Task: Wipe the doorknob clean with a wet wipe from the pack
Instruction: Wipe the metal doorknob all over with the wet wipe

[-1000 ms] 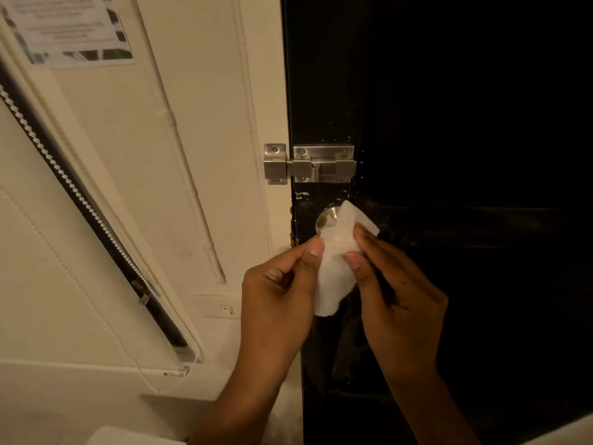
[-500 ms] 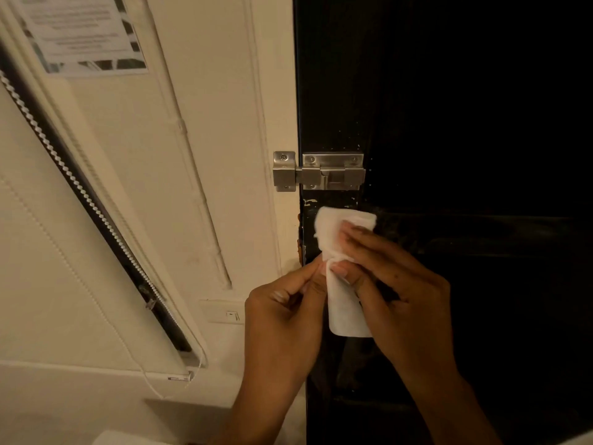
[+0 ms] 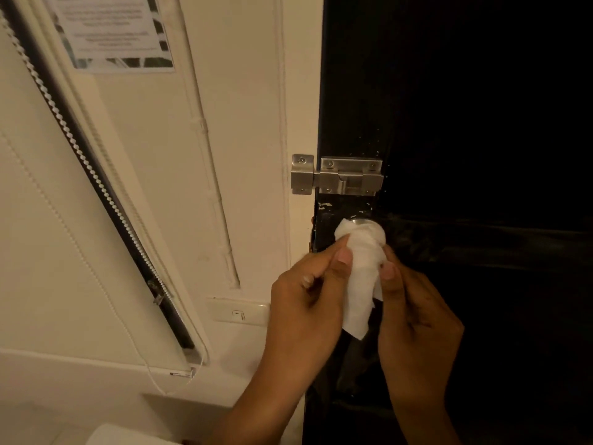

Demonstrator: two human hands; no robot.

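Wiping was under way: the soft white wet wipe (image 3: 361, 252) lay draped over the round metal doorknob (image 3: 363, 222) near the left edge of the black door (image 3: 481, 123), below a brushed steel latch (image 3: 340, 176). The left hand (image 3: 308, 300) and right hand (image 3: 417, 316) each pinched the wipe; next, I judged, came rubbing around the knob.

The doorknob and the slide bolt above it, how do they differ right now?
The doorknob is round and almost wholly draped by the white wet wipe; only a sliver of metal shows at its top. The slide bolt is a flat, boxy bar, fully bare. The bolt bridges from the dark door onto the cream frame; the knob sits on the door alone. The left hand and right hand pinch the wipe at the knob; neither touches the bolt. Both are silvery metal.
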